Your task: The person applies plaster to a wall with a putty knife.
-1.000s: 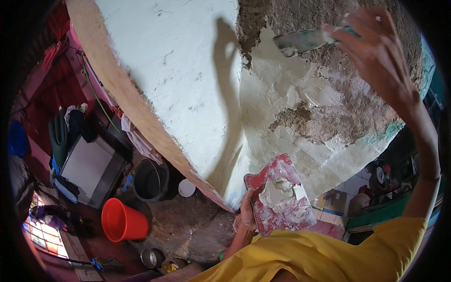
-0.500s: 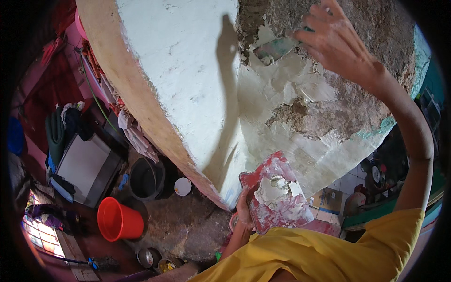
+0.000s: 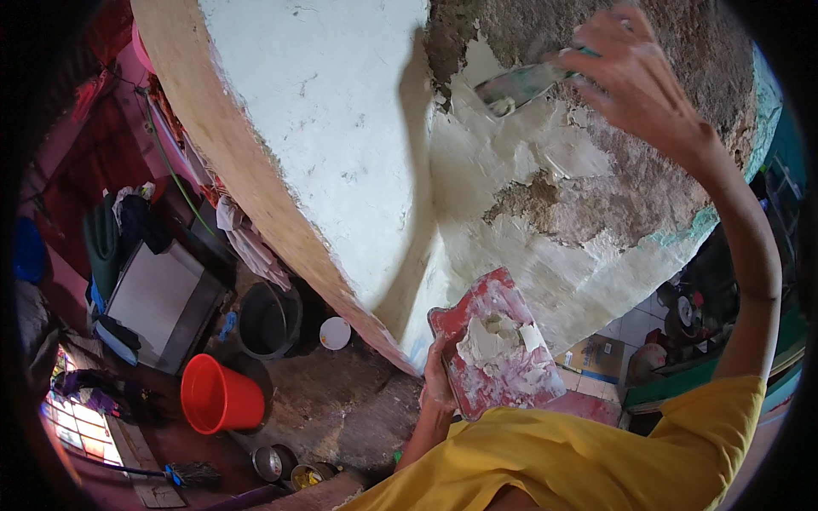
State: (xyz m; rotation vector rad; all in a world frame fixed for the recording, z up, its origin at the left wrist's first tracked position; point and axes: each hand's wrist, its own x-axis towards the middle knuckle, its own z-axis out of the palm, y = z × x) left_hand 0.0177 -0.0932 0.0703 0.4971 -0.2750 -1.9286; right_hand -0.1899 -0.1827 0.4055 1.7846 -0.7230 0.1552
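A broad white-plastered wall (image 3: 324, 128) fills the view, with bare grey patches (image 3: 596, 204) to the right. Far below on the left, the dark floor (image 3: 332, 409) holds a red bucket (image 3: 217, 396), a black bucket (image 3: 268, 319) and a grey-topped box (image 3: 158, 302). Daylight falls from the lower left.

rough grey render on the wall (image 3: 613, 204), bare in patches, beside matt white plaster, lumpy where fresh. thin blade of the putty knife (image 3: 520, 85), smeared with wet paste. red board (image 3: 494, 349), flat, caked with white filler. glossy red plastic bucket (image 3: 217, 396). soft yellow cloth sleeve (image 3: 596, 451).
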